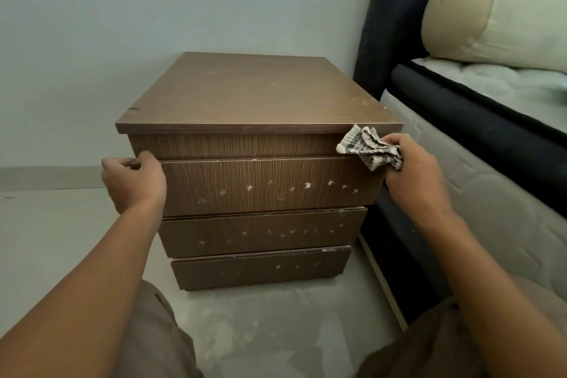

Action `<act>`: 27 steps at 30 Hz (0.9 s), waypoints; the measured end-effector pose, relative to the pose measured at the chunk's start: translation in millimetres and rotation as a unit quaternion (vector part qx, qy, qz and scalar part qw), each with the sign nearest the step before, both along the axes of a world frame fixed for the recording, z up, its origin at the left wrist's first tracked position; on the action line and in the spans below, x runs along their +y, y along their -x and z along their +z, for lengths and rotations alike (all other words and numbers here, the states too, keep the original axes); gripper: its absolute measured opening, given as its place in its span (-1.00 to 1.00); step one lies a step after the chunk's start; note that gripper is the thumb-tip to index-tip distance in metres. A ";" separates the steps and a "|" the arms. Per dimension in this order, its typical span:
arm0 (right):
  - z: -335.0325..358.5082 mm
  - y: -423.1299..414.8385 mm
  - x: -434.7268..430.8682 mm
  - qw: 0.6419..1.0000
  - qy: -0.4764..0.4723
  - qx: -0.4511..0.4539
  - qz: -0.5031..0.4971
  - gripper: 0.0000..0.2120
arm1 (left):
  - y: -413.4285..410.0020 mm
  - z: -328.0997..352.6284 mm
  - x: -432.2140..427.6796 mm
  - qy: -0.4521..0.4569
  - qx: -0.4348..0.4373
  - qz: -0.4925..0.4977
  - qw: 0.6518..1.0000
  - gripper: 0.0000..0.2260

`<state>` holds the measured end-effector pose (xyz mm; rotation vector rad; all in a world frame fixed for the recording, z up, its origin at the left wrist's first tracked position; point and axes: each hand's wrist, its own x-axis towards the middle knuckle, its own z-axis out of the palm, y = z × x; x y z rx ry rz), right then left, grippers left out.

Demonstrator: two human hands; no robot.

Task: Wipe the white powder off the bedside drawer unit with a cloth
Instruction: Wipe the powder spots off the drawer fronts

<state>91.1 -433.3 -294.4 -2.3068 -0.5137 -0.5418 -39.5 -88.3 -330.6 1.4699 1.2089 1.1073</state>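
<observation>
A brown wooden drawer unit (254, 95) with three drawers stands on the floor before me. White powder specks (308, 185) dot the top drawer front, and fainter ones mark the two lower drawers and the right of the top surface. My right hand (414, 175) grips a crumpled checked cloth (366, 146), pressed against the unit's upper right front corner just under the top board. My left hand (135, 182) grasps the left edge of the top drawer, fingers curled around it.
A dark bed frame (478, 129) with a mattress (503, 80) and a cream bolster pillow (497, 9) stands close on the right. The wall is behind the unit. White powder lies on the floor (245, 325) in front, between my knees.
</observation>
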 end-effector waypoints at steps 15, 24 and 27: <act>-6.5 9.8 36.9 0.987 0.157 -0.023 0.002 -0.61 | 25.6 1.4 10.6 0.050 -0.033 -0.047 0.997 -0.82; -13.5 39.9 95.1 0.988 0.134 -0.061 0.046 -0.59 | 41.5 6.8 22.1 0.131 -0.066 -0.084 0.986 -0.77; -14.0 55.4 122.9 0.988 0.118 -0.069 0.070 -0.60 | 46.9 3.8 25.1 0.132 -0.061 -0.104 0.984 -0.75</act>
